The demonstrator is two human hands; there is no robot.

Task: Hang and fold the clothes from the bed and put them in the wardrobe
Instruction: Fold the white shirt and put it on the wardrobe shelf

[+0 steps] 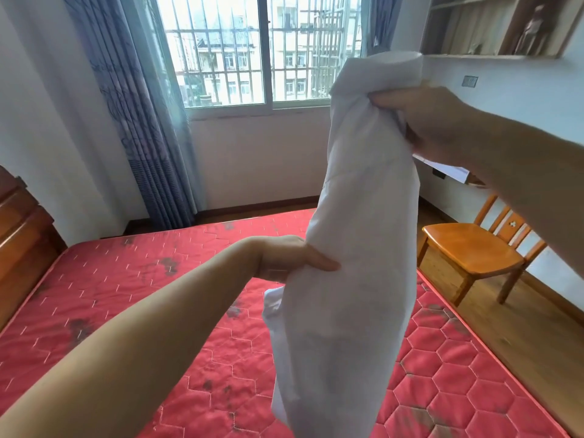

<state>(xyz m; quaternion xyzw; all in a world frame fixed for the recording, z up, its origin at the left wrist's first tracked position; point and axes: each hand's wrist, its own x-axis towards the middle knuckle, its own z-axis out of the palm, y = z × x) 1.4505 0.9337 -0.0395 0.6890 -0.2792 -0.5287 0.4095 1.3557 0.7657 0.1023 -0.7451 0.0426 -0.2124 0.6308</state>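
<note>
One white garment [357, 248] is held up in the air above the red quilted mattress [158, 311], hanging lengthwise in a loose bunched column. Its upper part is gripped by the right hand [429, 124], whose fingers are curled tightly into the gathered cloth near the top. Lower down, at about mid-length, the cloth is held by the left hand [294, 257]: the thumb is laid across the near face, while the remaining fingers are hidden behind the fabric and are probably wrapped round it. The bottom end of the garment runs out of view below. No part of it is seen touching the mattress.

One wooden chair [471, 251] stands on the floor to the right of the bed. One barred window [262, 49] is seen ahead, with a blue curtain [136, 105] hung at its left. A wooden shelf [499, 26] is fixed to the wall at upper right.
</note>
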